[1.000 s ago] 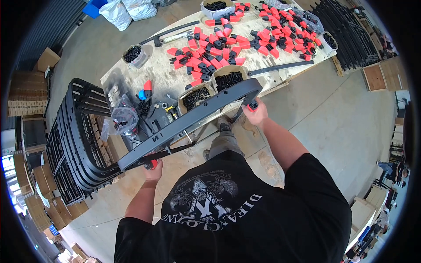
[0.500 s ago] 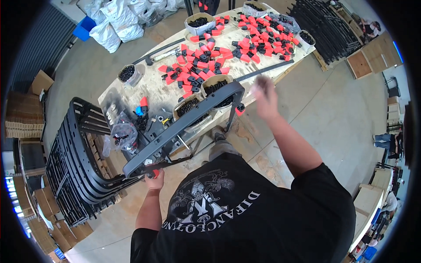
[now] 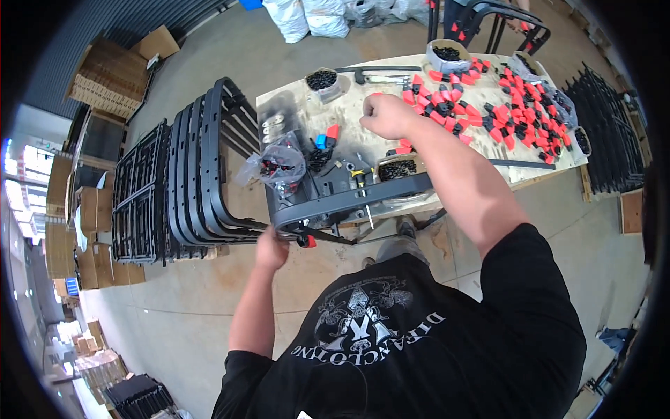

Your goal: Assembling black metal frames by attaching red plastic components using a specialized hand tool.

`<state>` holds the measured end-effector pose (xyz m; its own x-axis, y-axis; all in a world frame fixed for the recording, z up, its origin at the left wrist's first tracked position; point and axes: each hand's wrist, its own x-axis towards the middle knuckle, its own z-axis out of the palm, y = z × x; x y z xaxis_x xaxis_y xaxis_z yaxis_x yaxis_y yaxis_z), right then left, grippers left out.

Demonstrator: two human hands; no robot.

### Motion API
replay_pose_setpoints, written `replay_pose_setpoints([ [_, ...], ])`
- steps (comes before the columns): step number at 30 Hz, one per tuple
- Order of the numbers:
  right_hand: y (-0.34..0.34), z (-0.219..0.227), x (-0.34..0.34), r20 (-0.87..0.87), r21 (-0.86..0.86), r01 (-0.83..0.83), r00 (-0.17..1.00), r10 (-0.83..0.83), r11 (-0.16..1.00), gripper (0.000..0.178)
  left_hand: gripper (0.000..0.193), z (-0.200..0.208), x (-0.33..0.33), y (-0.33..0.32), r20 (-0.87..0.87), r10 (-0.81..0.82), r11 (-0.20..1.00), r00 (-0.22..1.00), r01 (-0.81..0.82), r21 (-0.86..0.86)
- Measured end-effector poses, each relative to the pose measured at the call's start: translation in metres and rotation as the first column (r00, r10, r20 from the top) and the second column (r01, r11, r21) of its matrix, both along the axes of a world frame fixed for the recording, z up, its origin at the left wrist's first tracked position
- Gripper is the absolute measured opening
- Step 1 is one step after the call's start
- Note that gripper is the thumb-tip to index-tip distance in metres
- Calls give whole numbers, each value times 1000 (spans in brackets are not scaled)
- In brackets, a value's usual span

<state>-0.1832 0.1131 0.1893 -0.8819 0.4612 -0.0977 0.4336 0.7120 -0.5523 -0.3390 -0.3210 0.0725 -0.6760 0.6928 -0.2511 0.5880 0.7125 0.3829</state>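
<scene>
1. the person stands at a plywood work table (image 3: 307, 105), looking down over a black t-shirt with a pale print on the front.
2. the left hand (image 3: 271, 246) is curled around the near end of a dark grey metal frame (image 3: 349, 199), close to a small red cap (image 3: 307, 241) fitted at the frame's lower corner.
3. that frame lies slantwise across the near edge of the table, its long bar running from the left hand up toward the right arm, with thin black rods showing beneath it.
4. the right hand (image 3: 380, 115) is reached out over the table top, clenched into a fist; whether it holds anything inside i cannot tell.
5. just beyond that fist lies a wide scatter of red and black plastic caps (image 3: 509, 105), spread over the far right part of the table.
6. a round tub of small black parts (image 3: 398, 167) stands near the frame, under the right forearm; two more tubs (image 3: 322, 79) stand farther back.
7. a clear plastic bag (image 3: 278, 164) with dark bits inside rests on the left part of the table, touching the frame's end.
8. to the left of the table, a stack of black frames (image 3: 188, 174) stands upright on the concrete floor.
9. flattened cardboard boxes (image 3: 105, 87) are piled farther left, and white sacks (image 3: 307, 15) sit at the top.
</scene>
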Motion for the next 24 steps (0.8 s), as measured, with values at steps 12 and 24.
replay_pose_setpoints([
  [12, 14, -28, -9, 129, -79, -127, 982, 136, 989, 34, 32, -79, -179, 177, -122, -199, 935, 972, 151, -322],
  [24, 18, -28, 16, 208, -187, -56, 973, 96, 981, 38, 56, -125, -169, 242, -94, -788, 525, 609, 583, -620],
])
